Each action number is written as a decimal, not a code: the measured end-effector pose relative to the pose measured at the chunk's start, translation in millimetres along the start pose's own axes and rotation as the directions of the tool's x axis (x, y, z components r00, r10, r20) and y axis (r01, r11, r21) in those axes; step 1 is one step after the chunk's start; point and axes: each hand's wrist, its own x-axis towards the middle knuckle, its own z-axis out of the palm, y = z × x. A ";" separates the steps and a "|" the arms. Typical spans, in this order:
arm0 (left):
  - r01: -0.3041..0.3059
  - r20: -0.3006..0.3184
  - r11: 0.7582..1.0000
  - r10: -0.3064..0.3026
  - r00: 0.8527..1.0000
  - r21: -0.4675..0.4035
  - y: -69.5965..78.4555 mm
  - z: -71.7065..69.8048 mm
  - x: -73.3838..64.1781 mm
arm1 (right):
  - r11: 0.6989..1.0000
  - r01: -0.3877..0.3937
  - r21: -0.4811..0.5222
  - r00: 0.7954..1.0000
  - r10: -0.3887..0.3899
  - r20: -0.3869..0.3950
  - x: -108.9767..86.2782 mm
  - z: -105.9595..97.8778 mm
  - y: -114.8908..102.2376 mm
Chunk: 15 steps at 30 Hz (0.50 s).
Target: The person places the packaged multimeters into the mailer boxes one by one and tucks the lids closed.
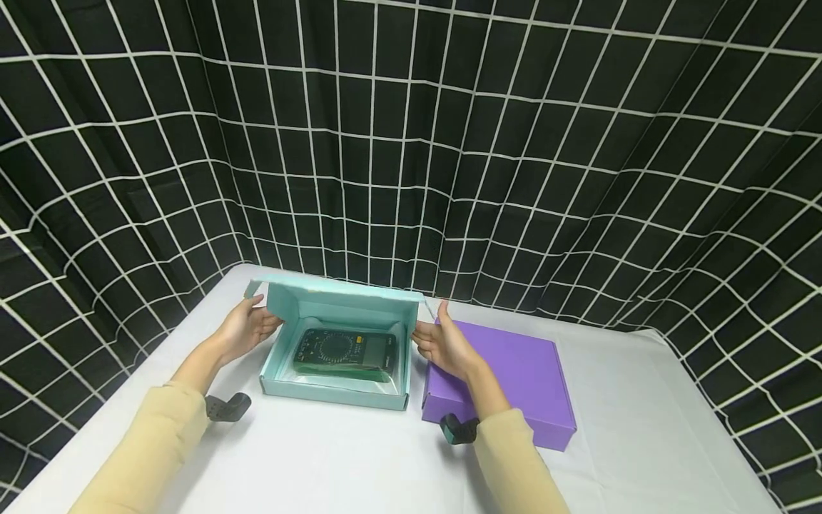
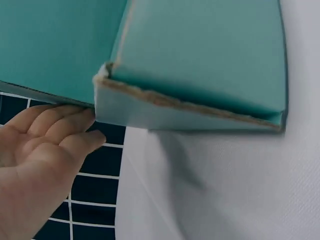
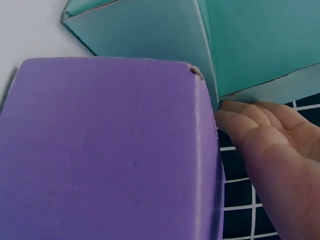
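Note:
A teal cardboard box (image 1: 334, 394) stands on the white table with its lid (image 1: 349, 303) raised at the back. Inside it lies a dark digital multimeter (image 1: 337, 348) in clear plastic wrap. At the box's left side is my left hand (image 1: 240, 332), palm inward, its fingertips reaching behind the lid in the left wrist view, where the box's side wall (image 2: 200, 55) fills the top. My right hand (image 1: 452, 350) mirrors it on the right, fingertips at the lid's back near the box corner. Both hands' fingers look extended or slightly bent; their tips are partly hidden.
A shut purple box (image 1: 514, 378) stands close to the teal box's right side, under my right forearm. White cloth (image 1: 629, 400) covers the table. A black curtain with a white grid (image 1: 488, 143) hangs behind and along the sides. Each wrist carries a small black device.

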 end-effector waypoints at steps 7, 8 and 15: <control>-0.009 -0.033 0.996 0.012 0.999 0.093 -6.4 3.6 -2.0 | 1.000 0.002 0.019 1.000 -0.001 -0.029 -1.6 -0.2 2.8; -0.009 -0.035 0.995 0.013 0.999 0.099 -6.0 4.1 -2.4 | 1.000 0.004 0.018 0.999 -0.003 -0.037 -2.0 0.3 2.3; -0.079 -0.075 0.989 0.089 0.993 0.125 10.2 5.5 -15.5 | 0.998 0.052 -0.019 0.990 -0.054 -0.127 -13.1 7.3 -17.0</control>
